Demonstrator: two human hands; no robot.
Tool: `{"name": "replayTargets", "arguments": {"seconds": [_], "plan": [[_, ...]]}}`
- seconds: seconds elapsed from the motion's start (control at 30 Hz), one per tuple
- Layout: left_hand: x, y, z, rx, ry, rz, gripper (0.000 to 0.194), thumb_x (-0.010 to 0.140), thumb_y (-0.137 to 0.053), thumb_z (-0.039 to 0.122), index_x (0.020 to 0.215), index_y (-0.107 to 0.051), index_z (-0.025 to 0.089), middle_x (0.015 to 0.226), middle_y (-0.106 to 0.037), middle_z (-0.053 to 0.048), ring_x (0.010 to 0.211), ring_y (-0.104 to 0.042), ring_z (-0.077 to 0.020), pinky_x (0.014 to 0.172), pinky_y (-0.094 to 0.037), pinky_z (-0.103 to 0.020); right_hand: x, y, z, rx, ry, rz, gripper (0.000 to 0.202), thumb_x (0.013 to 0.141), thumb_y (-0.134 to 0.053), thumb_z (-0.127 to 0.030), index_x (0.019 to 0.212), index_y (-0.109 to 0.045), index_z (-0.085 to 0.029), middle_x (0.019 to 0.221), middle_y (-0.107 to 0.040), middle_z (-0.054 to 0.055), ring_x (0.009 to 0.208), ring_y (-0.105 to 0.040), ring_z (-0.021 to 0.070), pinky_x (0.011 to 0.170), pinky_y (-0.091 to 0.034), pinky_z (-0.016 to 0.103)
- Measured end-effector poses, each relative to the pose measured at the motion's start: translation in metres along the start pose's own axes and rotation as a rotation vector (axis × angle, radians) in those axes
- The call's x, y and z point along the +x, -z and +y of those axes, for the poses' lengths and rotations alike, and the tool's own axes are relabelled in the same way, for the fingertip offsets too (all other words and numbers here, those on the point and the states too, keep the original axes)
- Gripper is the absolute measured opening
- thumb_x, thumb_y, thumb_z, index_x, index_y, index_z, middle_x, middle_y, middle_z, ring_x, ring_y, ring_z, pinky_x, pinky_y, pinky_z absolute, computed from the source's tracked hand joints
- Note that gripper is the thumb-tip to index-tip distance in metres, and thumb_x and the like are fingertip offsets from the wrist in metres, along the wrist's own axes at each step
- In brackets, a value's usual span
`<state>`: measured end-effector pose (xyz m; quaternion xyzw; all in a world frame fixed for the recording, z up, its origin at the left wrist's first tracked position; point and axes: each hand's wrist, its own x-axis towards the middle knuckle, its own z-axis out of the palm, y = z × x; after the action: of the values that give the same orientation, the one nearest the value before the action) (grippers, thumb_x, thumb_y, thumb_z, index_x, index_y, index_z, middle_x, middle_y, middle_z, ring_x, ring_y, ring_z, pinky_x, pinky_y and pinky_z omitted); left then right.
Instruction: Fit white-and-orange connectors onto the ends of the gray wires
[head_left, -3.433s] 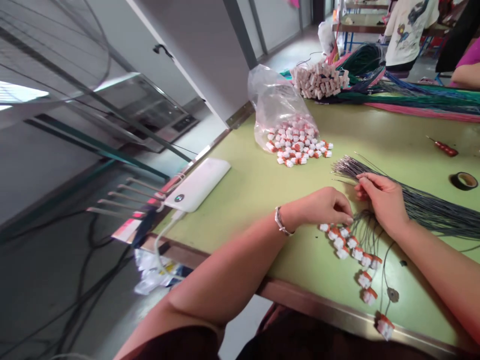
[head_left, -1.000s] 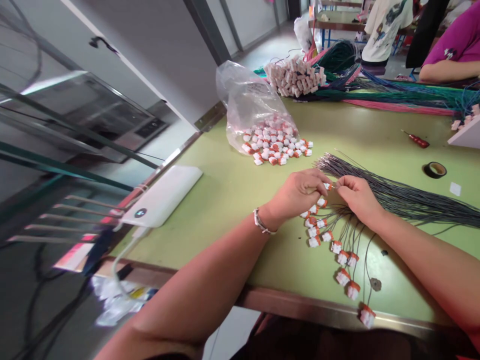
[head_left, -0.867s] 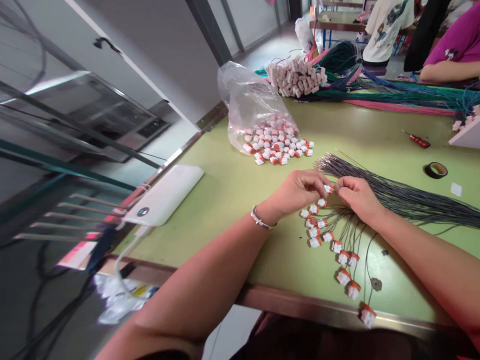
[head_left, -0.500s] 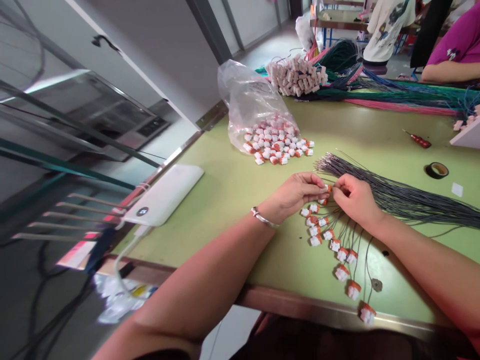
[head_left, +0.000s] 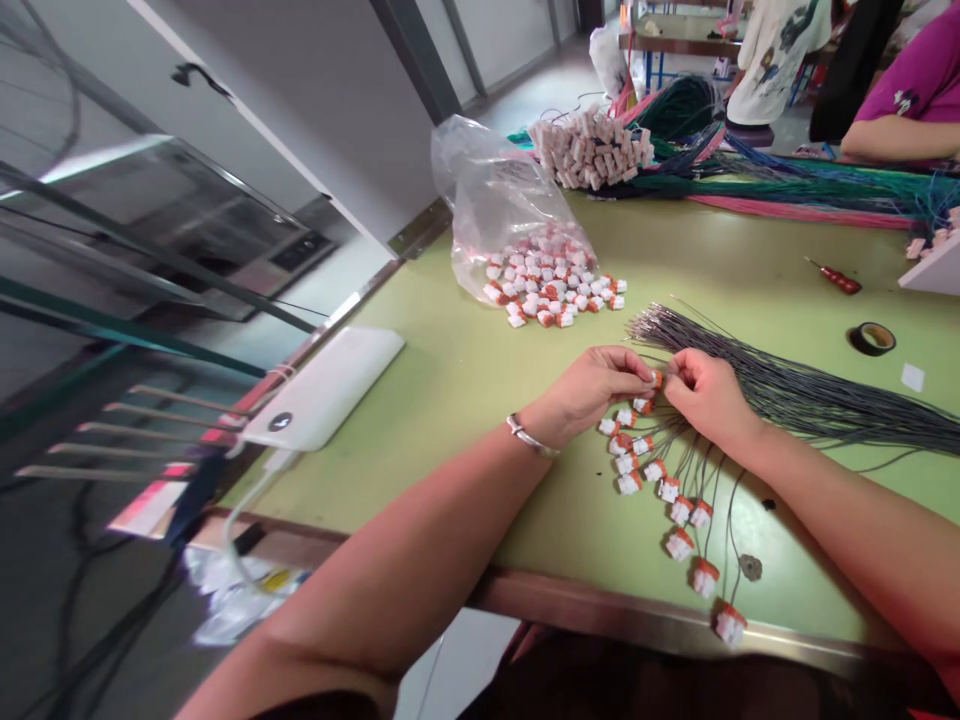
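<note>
My left hand [head_left: 600,388] pinches a small white and orange connector [head_left: 657,379] between thumb and fingertips. Right beside it, my right hand [head_left: 705,390] has thumb and forefinger pressed together at the connector's orange side; a grey wire there is mostly hidden by the fingers. Below both hands, several connectors joined to grey wires [head_left: 681,511] lie fanned out towards the table's front edge. A long bundle of grey wires [head_left: 795,380] with bare metal ends stretches away to the right, behind my right hand.
A clear plastic bag [head_left: 495,190] spills loose connectors [head_left: 551,290] onto the green table [head_left: 450,430]. A white power bank [head_left: 330,385] lies at left. Further right are a red-handled awl [head_left: 838,278] and a tape roll [head_left: 871,339]. Coloured wire bundles [head_left: 787,190] cross the back, near a person's purple sleeve [head_left: 907,85].
Both hands stay together at the same connector, with only a slight shift of the fingers. The whole view has moved a little.
</note>
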<state>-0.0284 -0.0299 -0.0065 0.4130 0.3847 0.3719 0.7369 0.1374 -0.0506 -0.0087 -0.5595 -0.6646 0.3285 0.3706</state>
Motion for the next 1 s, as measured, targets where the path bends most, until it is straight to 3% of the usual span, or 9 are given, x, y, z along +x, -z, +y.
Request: {"name": "replayTargets", "arguments": {"seconds": [0.13, 0.23, 0.4, 0.5, 0.63, 0.7, 0.8, 0.93, 1.0], "plan": [[-0.001, -0.002, 0.001, 0.082, -0.042, -0.017, 0.01, 0.055, -0.074, 0.008, 0.059, -0.065, 0.012, 0.062, -0.067, -0.002, 0.059, -0.06, -0.0101, 0.064, -0.049, -0.025, 0.0, 0.002, 0.002, -0.036, 0.009, -0.019, 0.006, 0.069, -0.054, -0.025, 0.066, -0.051, -0.02, 0.054, -0.053, -0.003, 0.049, -0.043, 0.0101, 0.05, -0.034, 0.024], [-0.002, -0.001, 0.001, 0.256, -0.091, 0.016, 0.006, 0.058, -0.071, 0.009, 0.061, -0.068, 0.013, 0.066, -0.068, -0.003, 0.063, -0.06, -0.0112, 0.066, -0.048, -0.025, 0.004, 0.019, -0.001, -0.124, 0.051, -0.08, 0.01, 0.071, -0.058, -0.028, 0.068, -0.059, -0.019, 0.06, -0.058, -0.002, 0.053, -0.046, 0.0106, 0.053, -0.035, 0.024], [-0.004, -0.001, 0.003, 0.546, -0.124, 0.063, 0.016, 0.062, -0.065, 0.01, 0.076, -0.073, 0.015, 0.07, -0.069, -0.002, 0.065, -0.06, -0.0129, 0.063, -0.047, -0.024, 0.016, 0.062, -0.015, -0.201, 0.021, -0.353, 0.034, 0.064, -0.072, -0.039, 0.091, -0.072, -0.019, 0.064, -0.061, -0.001, 0.052, -0.047, 0.0107, 0.051, -0.034, 0.025], [-0.005, -0.002, 0.003, 0.601, -0.13, 0.064, 0.029, 0.063, -0.062, 0.009, 0.089, -0.073, 0.015, 0.071, -0.068, -0.002, 0.065, -0.059, -0.0133, 0.061, -0.046, -0.024, 0.016, 0.067, -0.018, -0.254, 0.004, -0.44, 0.028, 0.063, -0.073, -0.037, 0.085, -0.073, -0.019, 0.061, -0.06, -0.001, 0.05, -0.045, 0.0102, 0.049, -0.033, 0.025], [-0.006, -0.004, 0.003, 0.765, -0.205, 0.088, 0.034, 0.063, -0.057, 0.008, 0.091, -0.075, 0.015, 0.072, -0.067, -0.002, 0.062, -0.057, -0.0129, 0.059, -0.045, -0.024, 0.009, 0.054, -0.018, -0.254, 0.054, -0.372, 0.005, 0.064, -0.069, -0.024, 0.065, -0.071, -0.02, 0.065, -0.063, 0.0, 0.054, -0.05, 0.011, 0.053, -0.036, 0.025], [-0.009, -0.007, 0.004, 0.869, -0.269, 0.068, 0.033, 0.063, -0.055, 0.006, 0.087, -0.076, 0.015, 0.078, -0.068, -0.004, 0.065, -0.059, -0.0139, 0.063, -0.047, -0.026, 0.007, 0.046, -0.018, -0.164, -0.005, -0.242, 0.008, 0.067, -0.065, -0.024, 0.063, -0.069, -0.019, 0.06, -0.061, -0.001, 0.051, -0.048, 0.0107, 0.052, -0.036, 0.026], [-0.018, -0.015, 0.004, 0.989, -0.387, -0.112, 0.035, 0.062, -0.053, 0.002, 0.083, -0.077, 0.016, 0.084, -0.07, -0.006, 0.074, -0.062, -0.016, 0.071, -0.049, -0.026, 0.002, 0.035, -0.019, 0.027, -0.15, -0.033, 0.017, 0.074, -0.058, -0.031, 0.067, -0.065, -0.018, 0.047, -0.052, -0.003, 0.041, -0.04, 0.0095, 0.044, -0.031, 0.025], [-0.027, -0.02, 0.006, 1.036, -0.397, -0.513, 0.017, 0.069, -0.064, 0.014, 0.078, -0.077, 0.021, 0.076, -0.071, -0.002, 0.069, -0.061, -0.0144, 0.07, -0.048, -0.024, -0.003, 0.019, -0.013, 0.199, -0.28, -0.036, 0.018, 0.072, -0.06, -0.034, 0.068, -0.062, -0.017, 0.048, -0.055, -0.002, 0.039, -0.043, 0.0096, 0.04, -0.034, 0.024], [-0.024, -0.011, 0.011, 1.123, -0.372, -0.409, 0.011, 0.075, -0.065, 0.023, 0.074, -0.075, 0.02, 0.072, -0.069, -0.002, 0.067, -0.059, -0.0146, 0.07, -0.048, -0.026, -0.004, 0.013, -0.01, 0.265, -0.31, -0.041, 0.019, 0.068, -0.064, -0.034, 0.076, -0.064, -0.016, 0.057, -0.062, 0.0, 0.04, -0.044, 0.0092, 0.04, -0.036, 0.024]]}}
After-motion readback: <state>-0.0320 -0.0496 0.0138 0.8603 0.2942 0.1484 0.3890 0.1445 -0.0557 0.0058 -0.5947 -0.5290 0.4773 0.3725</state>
